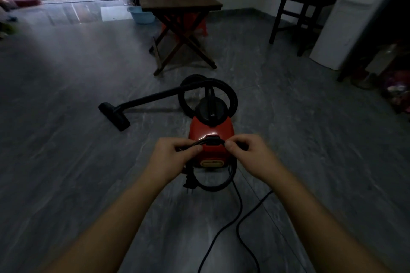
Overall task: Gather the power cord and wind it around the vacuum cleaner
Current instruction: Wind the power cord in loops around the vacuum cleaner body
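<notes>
The red vacuum cleaner [211, 137] sat on the grey floor [66, 162] straight ahead of the person, its hose [230, 95] curled behind it and the floor brush [114, 115] lying off to the left. Both hands were at the near top edge of the machine. The left hand [170, 153] was closed around a bunch of the black power cord [238, 213], and the right hand [248, 153] pinched the same cord between thumb and forefinger just beside the small black handle [213, 139] on top. Below the hands several loops hung down the near face of the vacuum, with the plug [190, 182] dangling at the left of them, just above the floor. A long stretch of cord lay loose on the floor and ran back towards the person and out of the bottom of the view.

The likeliest trouble was the hanging loops slipping off. Nothing visible pinned them (whether they sat on a hook behind the fingers could not be seen), so easing either grip could let the bundle drop and unwind. The loose length on the floor curved back on itself, and a quick pull might have tightened that bend into a kink or a knot. The dangling plug could also swing and catch in a loop. A hard tug might have rolled or tipped the light machine towards the person.
</notes>
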A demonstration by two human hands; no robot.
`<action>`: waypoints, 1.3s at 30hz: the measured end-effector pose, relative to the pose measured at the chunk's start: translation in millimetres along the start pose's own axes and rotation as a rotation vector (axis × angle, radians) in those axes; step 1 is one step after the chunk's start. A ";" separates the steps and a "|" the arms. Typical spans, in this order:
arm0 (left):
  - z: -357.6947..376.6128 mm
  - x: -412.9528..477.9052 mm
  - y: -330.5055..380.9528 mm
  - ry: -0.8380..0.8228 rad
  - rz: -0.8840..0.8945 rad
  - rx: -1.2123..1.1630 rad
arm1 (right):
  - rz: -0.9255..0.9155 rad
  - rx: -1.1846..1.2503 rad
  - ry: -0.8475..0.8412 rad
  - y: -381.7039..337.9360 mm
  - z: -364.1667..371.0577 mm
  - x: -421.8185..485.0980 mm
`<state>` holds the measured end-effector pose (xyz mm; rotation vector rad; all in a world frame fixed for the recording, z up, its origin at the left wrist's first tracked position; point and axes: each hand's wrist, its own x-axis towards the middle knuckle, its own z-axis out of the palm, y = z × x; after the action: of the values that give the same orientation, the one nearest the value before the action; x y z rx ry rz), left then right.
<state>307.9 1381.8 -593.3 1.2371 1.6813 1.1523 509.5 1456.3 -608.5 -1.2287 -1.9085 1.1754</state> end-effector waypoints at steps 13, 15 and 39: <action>-10.0 3.4 -2.1 0.271 -0.067 -0.164 | 0.152 0.069 0.160 8.5 7.4 2.7; -7.8 3.6 -4.5 0.313 -0.079 -0.186 | 0.198 0.262 0.166 2.0 15.0 1.8; -6.1 -1.2 -8.8 0.183 -0.162 -0.197 | 0.140 0.353 0.183 -11.0 22.9 3.8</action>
<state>299.9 1378.0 -599.6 0.8802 1.7186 1.3270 484.7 1449.3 -608.8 -1.2394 -1.4280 1.3526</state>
